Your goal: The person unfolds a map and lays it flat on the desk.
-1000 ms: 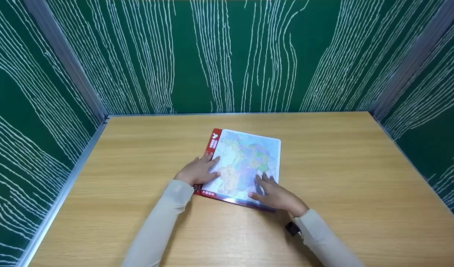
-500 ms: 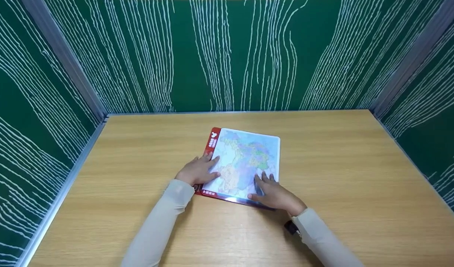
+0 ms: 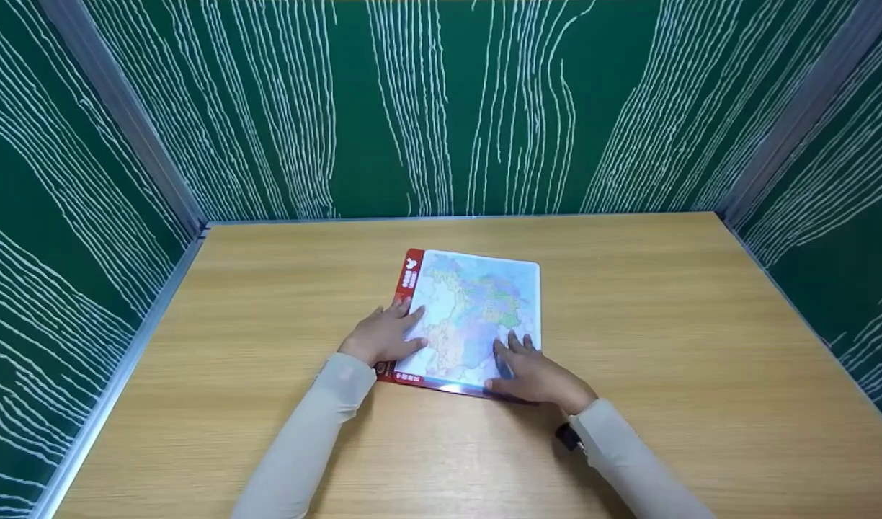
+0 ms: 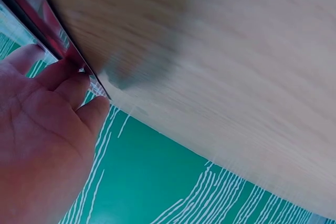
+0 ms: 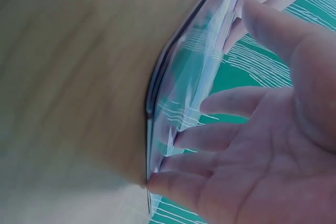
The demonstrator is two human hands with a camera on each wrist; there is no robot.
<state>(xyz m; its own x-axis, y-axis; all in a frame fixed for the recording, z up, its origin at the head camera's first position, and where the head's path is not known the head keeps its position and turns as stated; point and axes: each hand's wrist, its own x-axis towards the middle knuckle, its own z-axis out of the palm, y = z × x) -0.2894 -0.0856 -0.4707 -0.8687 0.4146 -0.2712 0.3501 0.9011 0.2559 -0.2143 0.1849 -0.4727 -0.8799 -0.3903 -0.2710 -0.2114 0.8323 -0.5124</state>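
Note:
A flat board printed with a coloured map (image 3: 470, 303) lies slightly turned on the table in the head view, a red strip along its left side. My left hand (image 3: 383, 336) rests on that left edge, fingers spread. Over the lower right part my right hand (image 3: 540, 376) rests with its fingers spread, the fingertips on the printed surface. In the left wrist view, the left hand (image 4: 47, 119) touches the red edge of the map board (image 4: 44, 19). The right wrist view has the right hand (image 5: 252, 150) against the board's shiny surface (image 5: 181, 77).
A wood-grain table (image 3: 671, 346) carries the board. Green panels with white wavy lines (image 3: 484, 108) stand at the back and both sides, joined by grey corner posts (image 3: 117, 108). A small black device (image 3: 569, 436) sits at the right wrist.
The map board has turned slightly counterclockwise: its right side has shifted a little away from me and its far edge a little left. Both hands stay on it, almost in place.

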